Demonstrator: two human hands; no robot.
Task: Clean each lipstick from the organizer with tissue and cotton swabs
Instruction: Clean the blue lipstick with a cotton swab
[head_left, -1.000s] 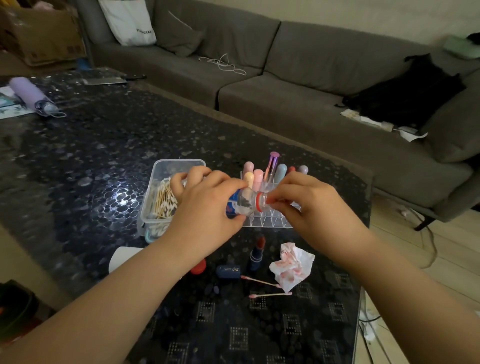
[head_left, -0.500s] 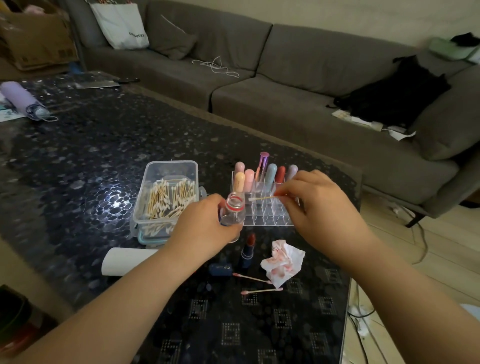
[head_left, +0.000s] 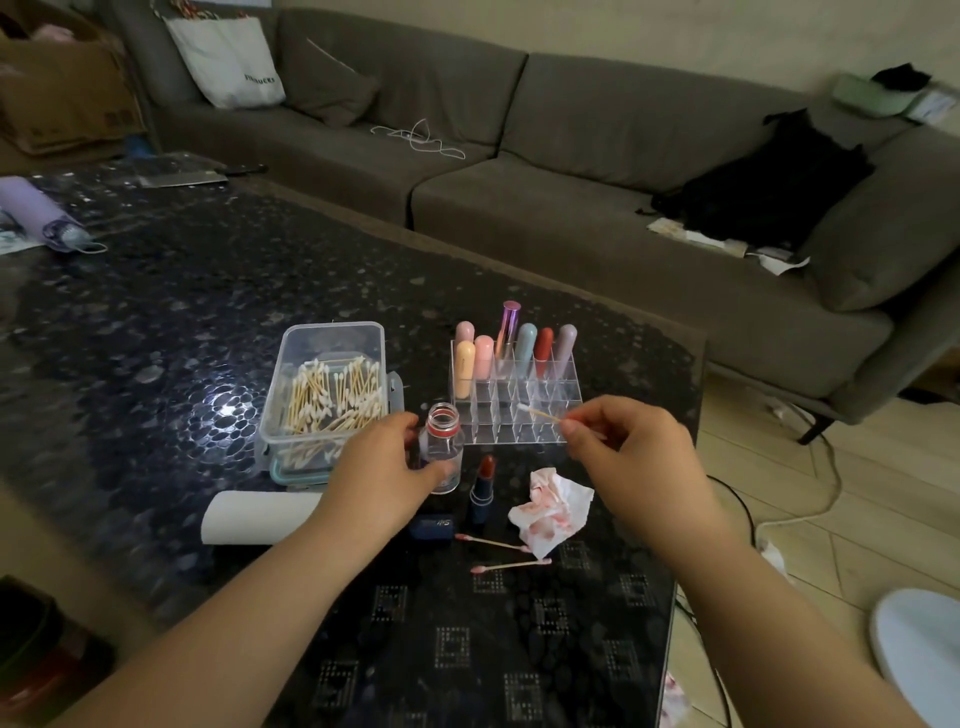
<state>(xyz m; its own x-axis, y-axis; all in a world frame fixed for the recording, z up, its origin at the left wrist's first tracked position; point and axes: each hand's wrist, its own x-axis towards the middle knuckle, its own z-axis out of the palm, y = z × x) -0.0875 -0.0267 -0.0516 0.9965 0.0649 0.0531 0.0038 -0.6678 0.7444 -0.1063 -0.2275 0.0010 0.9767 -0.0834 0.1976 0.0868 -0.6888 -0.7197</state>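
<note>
Near the worktop's right edge stands the clear organizer (head_left: 514, 402), seven capped lipsticks (head_left: 524, 345) upright in its back rows. Just in front of it an uncapped lipstick (head_left: 484, 486) stands, its dark cap (head_left: 432, 526) lying beside, with a stained tissue (head_left: 550, 512) and two used swabs (head_left: 506, 553) close by. Left of the organizer sits a clear box of cotton swabs (head_left: 332, 395), a white roll (head_left: 257, 517) before it. The left hand (head_left: 387, 470) curls round a small open bottle (head_left: 442, 449) resting on the worktop. The right hand (head_left: 631, 452) pinches a clean cotton swab (head_left: 537, 413) over the organizer's front cells. The dark pebbled worktop (head_left: 156, 322) faces a grey sofa (head_left: 571, 171).
</note>
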